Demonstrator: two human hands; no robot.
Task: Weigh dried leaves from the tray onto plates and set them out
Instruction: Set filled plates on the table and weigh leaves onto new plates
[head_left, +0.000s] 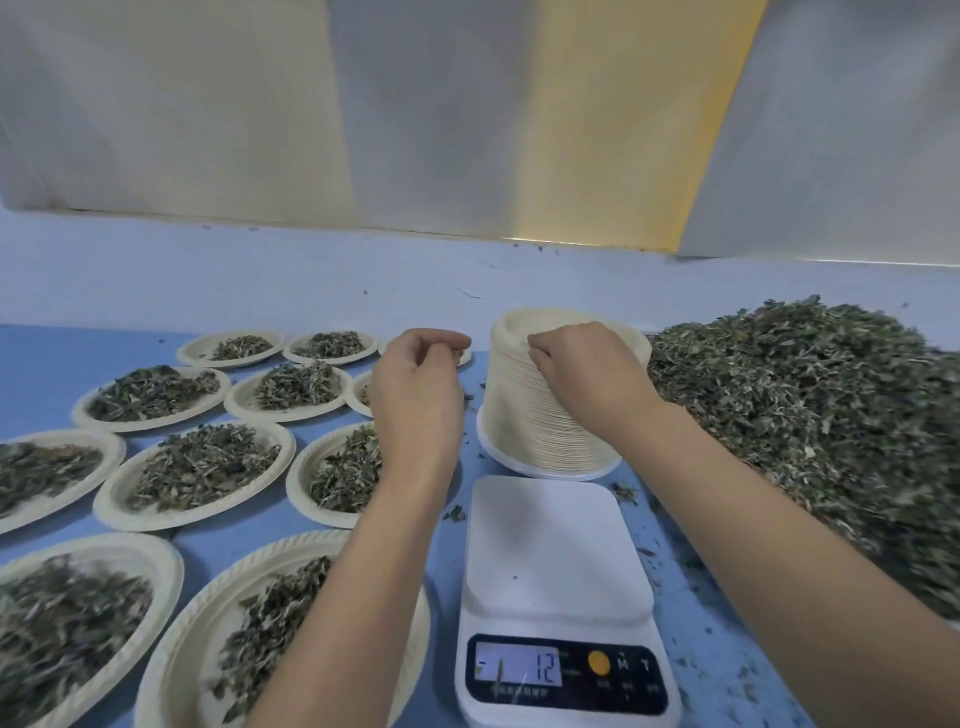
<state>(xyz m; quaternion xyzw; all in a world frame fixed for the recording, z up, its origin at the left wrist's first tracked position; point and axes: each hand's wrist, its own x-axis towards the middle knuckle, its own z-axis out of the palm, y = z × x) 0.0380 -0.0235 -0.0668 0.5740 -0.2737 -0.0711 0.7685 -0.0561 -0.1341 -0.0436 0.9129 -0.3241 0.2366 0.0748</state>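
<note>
Right now the pale blue flat surface (52, 374) is running back to a wall of white and yellow panels (467, 130), and a broad strip of bare blue is showing along that far edge. Nearer, the room is tightening. Round cream paper plates (111, 501) are filling the left half in rows, rims almost touching. A large loose heap of dried grey-green leaves (805, 405) is spreading over the right side and past the frame edge. Between them only a narrow lane is staying open.

Each of those plates is carrying a small mound of the same dried leaves. In the lane a white square-topped digital kitchen scale (558, 551) is sitting with nothing on its platform, and its lit display (519, 667) is reading 12. Just behind it, a tall stack of cream paper plates (524, 410) is standing upright.

The leaves are looking crumpled, stemmy and dull green, with crumbs lying scattered around the scale.

The right hand (582, 369) is curling over the stack's top rim, fingertips pinching the uppermost plate edge. The left hand (415, 384) is hovering above the filled plates beside the stack, fingers loosely curled with nothing visible in them.
</note>
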